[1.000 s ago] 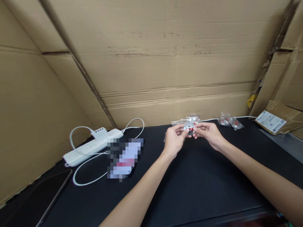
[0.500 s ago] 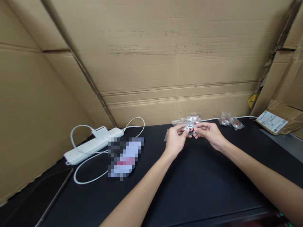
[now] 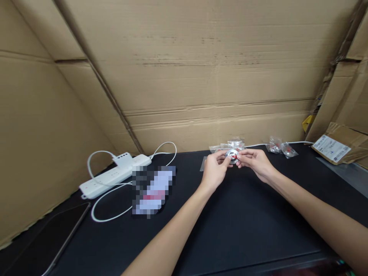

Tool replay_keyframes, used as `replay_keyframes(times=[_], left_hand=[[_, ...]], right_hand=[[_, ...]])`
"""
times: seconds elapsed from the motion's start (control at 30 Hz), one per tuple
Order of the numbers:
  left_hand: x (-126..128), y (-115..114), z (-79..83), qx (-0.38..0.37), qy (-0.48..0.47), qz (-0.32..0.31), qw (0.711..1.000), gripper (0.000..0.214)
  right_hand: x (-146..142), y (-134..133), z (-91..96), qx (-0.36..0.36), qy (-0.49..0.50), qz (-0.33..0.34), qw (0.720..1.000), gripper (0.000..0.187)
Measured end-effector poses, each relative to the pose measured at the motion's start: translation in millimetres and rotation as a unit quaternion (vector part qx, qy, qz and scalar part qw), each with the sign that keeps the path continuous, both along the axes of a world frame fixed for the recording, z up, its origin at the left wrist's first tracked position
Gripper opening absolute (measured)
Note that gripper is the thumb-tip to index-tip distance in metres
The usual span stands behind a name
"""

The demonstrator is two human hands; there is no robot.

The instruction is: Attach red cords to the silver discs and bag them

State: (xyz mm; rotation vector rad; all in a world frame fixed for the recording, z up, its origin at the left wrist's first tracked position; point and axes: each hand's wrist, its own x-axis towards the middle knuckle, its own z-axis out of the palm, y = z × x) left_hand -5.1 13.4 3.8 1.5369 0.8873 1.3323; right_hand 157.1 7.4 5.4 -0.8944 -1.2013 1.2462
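Both hands meet above the far part of the black table. A small round silver disc (image 3: 230, 154) is pinched by my left hand (image 3: 214, 168), thumb on its face and fingers behind. My right hand (image 3: 255, 162) is closed at the disc's right side, thumb and fingertips on a small red piece (image 3: 234, 156) that lies against the disc. Whether the red piece is fixed to the disc I cannot tell. Behind the hands lie clear plastic packets (image 3: 235, 143), partly hidden by my fingers.
More clear packets with red bits (image 3: 281, 147) lie right of the hands. On the left are a white power strip (image 3: 115, 174) with a cable, a blurred phone-like thing (image 3: 155, 191) and a dark tablet (image 3: 48, 241). A labelled cardboard box (image 3: 342, 143) stands right; cardboard walls (image 3: 201, 76) enclose the table.
The disc has tilted slightly in my fingers, and the red piece shows a little more plainly. The whole view has shifted slightly; both hands keep their hold.
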Motion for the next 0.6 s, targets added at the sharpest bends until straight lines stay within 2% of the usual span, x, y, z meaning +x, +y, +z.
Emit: replay_keyframes(times=[0.07, 0.17, 0.27, 0.33, 0.43, 0.53, 0.6], left_hand=[[-5.4, 3.1, 2.9, 0.018, 0.024, 0.016, 0.999, 0.028], [-23.2, 10.5, 10.8, 0.094, 0.136, 0.093, 0.982, 0.027], [-47.0, 21.1, 12.9, 0.187, 0.323, 0.127, 0.919, 0.028], [-60.1, 28.7, 6.4, 0.224, 0.401, 0.111, 0.881, 0.04], [-69.4, 37.2, -10.6, 0.21, 0.437, 0.07, 0.872, 0.055], [-68.2, 40.1, -21.8, 0.173, 0.449, 0.067, 0.874, 0.053], [-64.9, 39.3, -21.5, 0.157, 0.456, 0.079, 0.873, 0.048]], right_hand=[[1.6, 0.2, 1.4, -0.005, 0.015, 0.004, 1.0, 0.033], [4.8, 1.2, 2.7, -0.007, 0.027, -0.005, 1.0, 0.031], [8.3, 3.0, 2.1, -0.008, 0.022, -0.017, 1.0, 0.03], [10.0, 4.1, 1.2, -0.009, 0.017, -0.023, 1.0, 0.03], [10.2, 4.7, 0.6, -0.007, 0.014, -0.025, 1.0, 0.031], [6.2, 2.3, 2.5, 0.003, 0.009, -0.016, 1.0, 0.032], [1.5, -1.1, 4.7, 0.011, -0.003, -0.007, 1.0, 0.032]])
